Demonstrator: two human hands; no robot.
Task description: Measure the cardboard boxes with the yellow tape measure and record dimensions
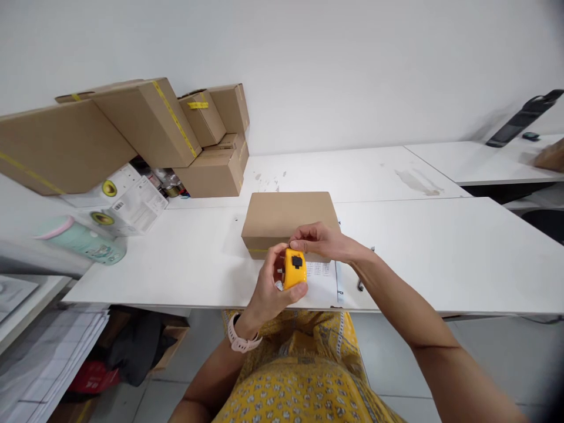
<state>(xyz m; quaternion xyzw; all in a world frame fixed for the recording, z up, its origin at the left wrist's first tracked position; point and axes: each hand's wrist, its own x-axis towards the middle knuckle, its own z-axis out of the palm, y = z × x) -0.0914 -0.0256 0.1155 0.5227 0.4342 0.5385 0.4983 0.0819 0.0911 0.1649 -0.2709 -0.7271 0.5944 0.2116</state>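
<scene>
My left hand (pixel 272 279), with a pink watch on its wrist, is wrapped round a yellow tape measure (pixel 294 277) that has a black lock button on its face. My right hand (pixel 319 239) reaches over its top edge, thumb and fingers pinched together there; what they grip is too small to make out. Just beyond both hands lies a closed cardboard box (pixel 288 212) with a yellow strip along its near side. Partly under my right wrist, a printed sheet (pixel 321 285) rests on the white table.
Cardboard boxes (pixel 145 117) are stacked at the back left, beside a white carton (pixel 132 202) with avocado pictures. A mint tumbler (pixel 83 241) stands at the left edge. Right of the sheet lies a small dark object (pixel 361 286). A black bottle (pixel 522 120) stands far right.
</scene>
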